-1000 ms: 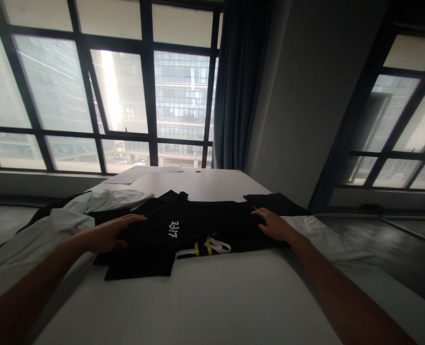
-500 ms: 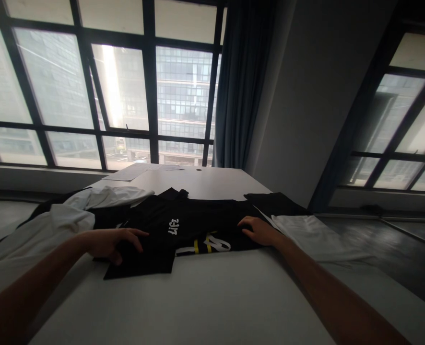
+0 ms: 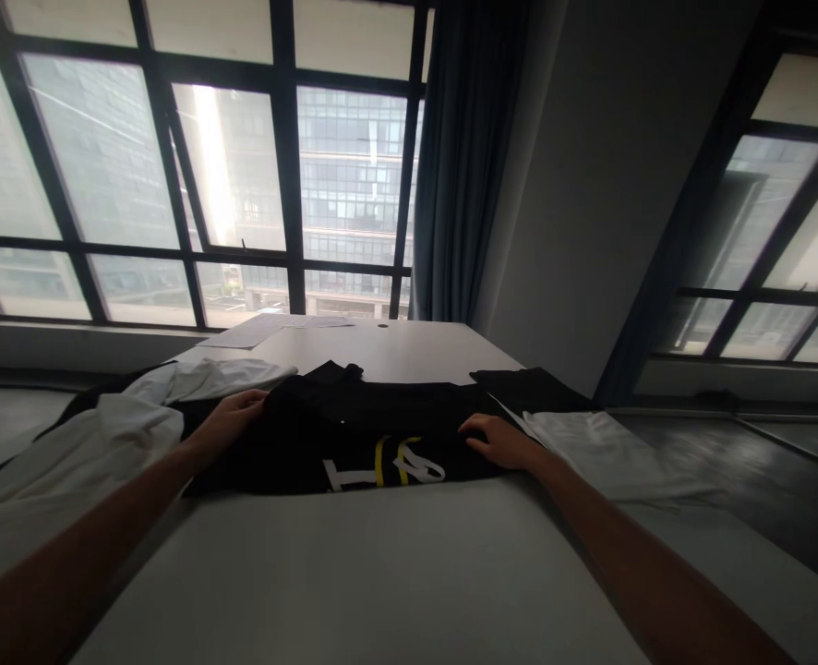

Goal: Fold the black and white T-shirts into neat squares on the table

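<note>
A black T-shirt (image 3: 381, 416) with a white and yellow print lies spread across the white table in front of me. My left hand (image 3: 230, 423) is at its left end, fingers closed together on the dark cloth; the fingertips are partly lost against the black. On the shirt's right part rests my right hand (image 3: 498, 443), its fingers loosely curved and apart, touching the fabric without gripping it.
Crumpled white cloth (image 3: 111, 429) lies on the left. To the right are a folded black cloth (image 3: 537, 390) and a white cloth (image 3: 595, 448). Papers (image 3: 243, 334) lie at the table's (image 3: 409, 573) far left, before windows and a blue curtain (image 3: 454, 185).
My left hand has moved away from me, turning the shirt's near left flap back. The white lettering on the left is now covered and more of the print shows. My right hand has stayed put.
</note>
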Action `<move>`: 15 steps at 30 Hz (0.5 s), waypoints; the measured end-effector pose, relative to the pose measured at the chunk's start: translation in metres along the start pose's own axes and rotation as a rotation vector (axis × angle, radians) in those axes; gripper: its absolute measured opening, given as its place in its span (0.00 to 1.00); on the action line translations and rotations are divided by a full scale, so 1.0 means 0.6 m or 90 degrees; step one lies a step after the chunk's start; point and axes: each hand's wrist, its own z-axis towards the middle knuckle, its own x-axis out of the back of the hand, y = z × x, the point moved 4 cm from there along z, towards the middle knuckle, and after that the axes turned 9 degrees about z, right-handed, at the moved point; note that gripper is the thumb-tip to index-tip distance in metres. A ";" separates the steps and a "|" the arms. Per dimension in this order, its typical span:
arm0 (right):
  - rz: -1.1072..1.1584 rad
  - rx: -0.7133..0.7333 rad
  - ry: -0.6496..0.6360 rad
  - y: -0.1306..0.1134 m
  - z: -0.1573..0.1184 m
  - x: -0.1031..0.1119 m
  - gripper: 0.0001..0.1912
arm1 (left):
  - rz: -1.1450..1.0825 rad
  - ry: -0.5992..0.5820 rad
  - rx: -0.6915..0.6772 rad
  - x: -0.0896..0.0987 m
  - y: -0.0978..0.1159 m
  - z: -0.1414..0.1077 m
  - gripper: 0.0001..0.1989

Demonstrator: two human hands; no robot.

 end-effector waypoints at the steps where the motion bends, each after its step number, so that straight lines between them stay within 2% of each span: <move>1: -0.003 0.000 0.002 0.001 0.001 -0.001 0.15 | -0.026 0.040 0.039 -0.009 -0.010 0.006 0.38; 3: -0.013 0.003 0.005 0.004 0.002 -0.002 0.16 | -0.048 0.063 0.078 -0.022 -0.024 0.014 0.41; 5: -0.036 -0.003 0.011 0.008 0.002 -0.002 0.17 | -0.009 0.044 0.069 -0.023 -0.030 0.015 0.43; 10: -0.131 -0.042 0.049 0.019 0.002 0.005 0.19 | 0.193 -0.107 -0.024 0.000 -0.037 -0.001 0.46; 12: -0.156 -0.055 0.055 0.025 0.003 0.007 0.19 | 0.277 -0.152 -0.029 0.009 -0.047 -0.008 0.44; 15: -0.182 -0.074 0.055 0.036 0.004 0.009 0.18 | 0.363 -0.180 -0.017 0.018 -0.065 -0.011 0.40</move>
